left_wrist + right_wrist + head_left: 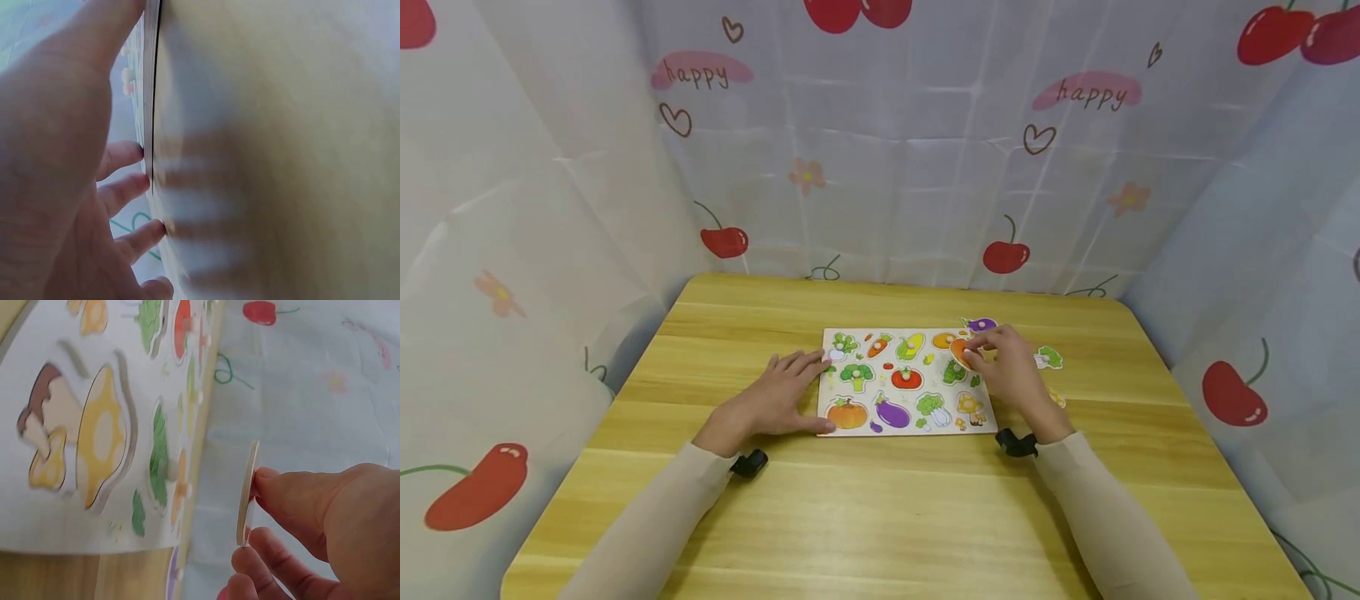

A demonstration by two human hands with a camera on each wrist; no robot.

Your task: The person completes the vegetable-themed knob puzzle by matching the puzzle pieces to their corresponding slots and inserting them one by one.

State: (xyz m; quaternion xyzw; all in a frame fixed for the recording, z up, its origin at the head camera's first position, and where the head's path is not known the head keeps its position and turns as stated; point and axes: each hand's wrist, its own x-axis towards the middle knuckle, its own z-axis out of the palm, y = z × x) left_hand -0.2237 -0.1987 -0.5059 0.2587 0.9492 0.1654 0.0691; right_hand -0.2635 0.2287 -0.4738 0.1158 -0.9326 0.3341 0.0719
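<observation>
Right hand (pixel 1011 371): I read the fingers as narrow, pinching the orange piece (pixel 960 352). It sits right at the fingertips, over the upper right part of the board (pixel 868 427). From the right wrist it shows edge-on, thumb and fingers gathered on one face and at its lower rim, its other face turned toward the board, with a gap between the two. Which vegetable it depicts I cannot tell; the hand covers part of it.

Left hand (pixel 782 392): fingers spread wide, gripping nothing. Thumb lies at the near left corner of the board, the other fingertips at its left edge higher up. The left wrist view shows the board's side as a thin upright strip with fingertips against it; exact contact of the lower fingers is unclear to me.

The board lies flat on the desk (pixel 887 517). Near the right hand I note three loose pieces: the eggplant piece (pixel 982 325) just beyond the board's far edge, the bok choy piece (pixel 1048 357) on the desk to the right, and the yellow piece (pixel 1057 397), partly hidden by the wrist. On the board, the tomato (pixel 907 378) is near the middle and the mushroom (pixel 971 407) in the near right corner.
</observation>
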